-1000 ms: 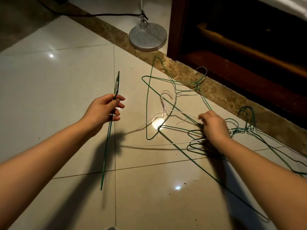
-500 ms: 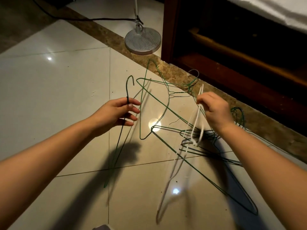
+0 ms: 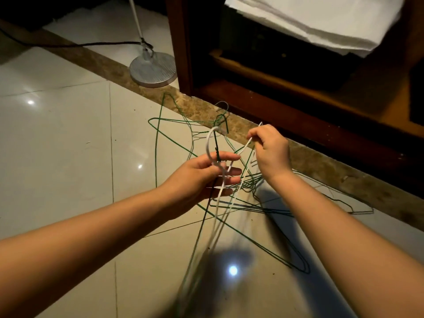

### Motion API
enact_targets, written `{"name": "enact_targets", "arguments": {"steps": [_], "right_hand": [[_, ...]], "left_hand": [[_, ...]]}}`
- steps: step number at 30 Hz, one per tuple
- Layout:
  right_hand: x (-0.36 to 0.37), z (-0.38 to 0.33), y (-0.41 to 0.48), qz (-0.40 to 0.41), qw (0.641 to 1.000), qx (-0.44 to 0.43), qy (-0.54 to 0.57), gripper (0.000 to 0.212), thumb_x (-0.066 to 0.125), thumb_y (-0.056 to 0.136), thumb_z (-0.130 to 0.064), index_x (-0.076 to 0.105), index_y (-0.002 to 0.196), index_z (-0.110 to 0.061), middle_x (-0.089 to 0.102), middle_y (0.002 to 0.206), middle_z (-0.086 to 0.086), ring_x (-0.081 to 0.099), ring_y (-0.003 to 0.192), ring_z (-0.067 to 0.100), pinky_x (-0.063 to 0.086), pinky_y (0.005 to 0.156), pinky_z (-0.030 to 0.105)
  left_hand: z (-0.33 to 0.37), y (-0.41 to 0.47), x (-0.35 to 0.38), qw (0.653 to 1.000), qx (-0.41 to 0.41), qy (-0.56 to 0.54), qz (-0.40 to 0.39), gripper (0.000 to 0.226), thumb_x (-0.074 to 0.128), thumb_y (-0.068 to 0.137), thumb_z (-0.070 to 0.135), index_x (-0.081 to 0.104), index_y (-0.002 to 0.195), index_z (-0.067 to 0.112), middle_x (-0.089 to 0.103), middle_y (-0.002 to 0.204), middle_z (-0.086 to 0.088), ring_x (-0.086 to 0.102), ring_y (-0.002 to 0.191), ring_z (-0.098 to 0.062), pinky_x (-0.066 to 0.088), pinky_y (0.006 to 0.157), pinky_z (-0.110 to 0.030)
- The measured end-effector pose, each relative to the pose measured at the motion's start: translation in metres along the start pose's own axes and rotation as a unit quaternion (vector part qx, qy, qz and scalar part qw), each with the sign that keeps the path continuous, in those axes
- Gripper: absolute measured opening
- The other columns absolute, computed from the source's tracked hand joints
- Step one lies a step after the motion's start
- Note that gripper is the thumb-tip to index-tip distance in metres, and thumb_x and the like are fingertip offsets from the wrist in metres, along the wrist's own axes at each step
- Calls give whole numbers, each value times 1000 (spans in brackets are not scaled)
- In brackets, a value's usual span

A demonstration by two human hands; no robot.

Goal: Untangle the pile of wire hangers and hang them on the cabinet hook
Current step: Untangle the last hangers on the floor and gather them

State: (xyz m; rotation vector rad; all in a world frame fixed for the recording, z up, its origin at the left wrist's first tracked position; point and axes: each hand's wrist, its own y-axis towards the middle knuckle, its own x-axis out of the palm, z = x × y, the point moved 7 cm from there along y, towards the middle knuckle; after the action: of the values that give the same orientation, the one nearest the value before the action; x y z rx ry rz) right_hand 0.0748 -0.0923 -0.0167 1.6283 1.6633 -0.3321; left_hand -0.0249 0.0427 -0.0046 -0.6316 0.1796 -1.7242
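A tangle of green wire hangers (image 3: 250,203) lies on the tiled floor beside a dark wooden cabinet (image 3: 298,92). My left hand (image 3: 202,177) holds a green hanger (image 3: 216,148) by its neck, and the hook of a white hanger (image 3: 210,145) sits against the same fingers. My right hand (image 3: 270,150) pinches the white hanger's wire at its shoulder, above the pile. Both hangers hang down blurred toward me. No cabinet hook is in view.
A round metal lamp base (image 3: 153,69) with a white pole and black cable stands at the back left. A brown stone strip (image 3: 321,161) runs along the cabinet foot. White folded cloth (image 3: 309,19) lies on top of the cabinet.
My right hand lifted the white hanger off the pile and brought it left. Its hook now sits at my left hand beside the green hanger. The view shifted toward the cabinet.
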Motion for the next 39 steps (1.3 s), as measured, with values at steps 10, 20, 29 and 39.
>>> {"name": "enact_targets", "arguments": {"steps": [10, 20, 29, 39], "right_hand": [[-7, 34, -26, 37, 988, 147, 1, 23, 46, 87, 1, 67, 89, -8, 60, 93, 5, 54, 87, 19, 31, 69, 22], [31, 17, -20, -49, 988, 146, 12, 36, 51, 91, -12, 51, 126, -20, 47, 133, -2, 52, 95, 9, 31, 77, 17], [137, 14, -28, -224, 939, 261, -14, 37, 46, 93, -26, 46, 129, -18, 54, 127, 7, 53, 112, 26, 39, 85, 29], [218, 7, -22, -252, 899, 358, -9, 49, 49, 94, -27, 37, 137, -8, 46, 138, 13, 44, 125, 31, 37, 98, 31]], "left_hand": [[8, -1, 26, 997, -3, -69, -29, 23, 43, 94, 11, 62, 105, 17, 70, 82, -1, 67, 69, -10, 55, 60, -22], [21, -5, -20, 995, 62, 25, 75, 18, 49, 91, 12, 65, 95, 20, 67, 73, 0, 66, 65, -9, 54, 55, -22], [34, -19, -121, 975, 71, 77, 197, 20, 42, 97, 16, 62, 96, 20, 52, 78, -1, 55, 67, -11, 53, 61, -20], [29, -41, -198, 961, 83, 80, 252, 24, 39, 98, 13, 61, 91, 17, 59, 81, -6, 65, 74, -14, 57, 69, -24]]}}
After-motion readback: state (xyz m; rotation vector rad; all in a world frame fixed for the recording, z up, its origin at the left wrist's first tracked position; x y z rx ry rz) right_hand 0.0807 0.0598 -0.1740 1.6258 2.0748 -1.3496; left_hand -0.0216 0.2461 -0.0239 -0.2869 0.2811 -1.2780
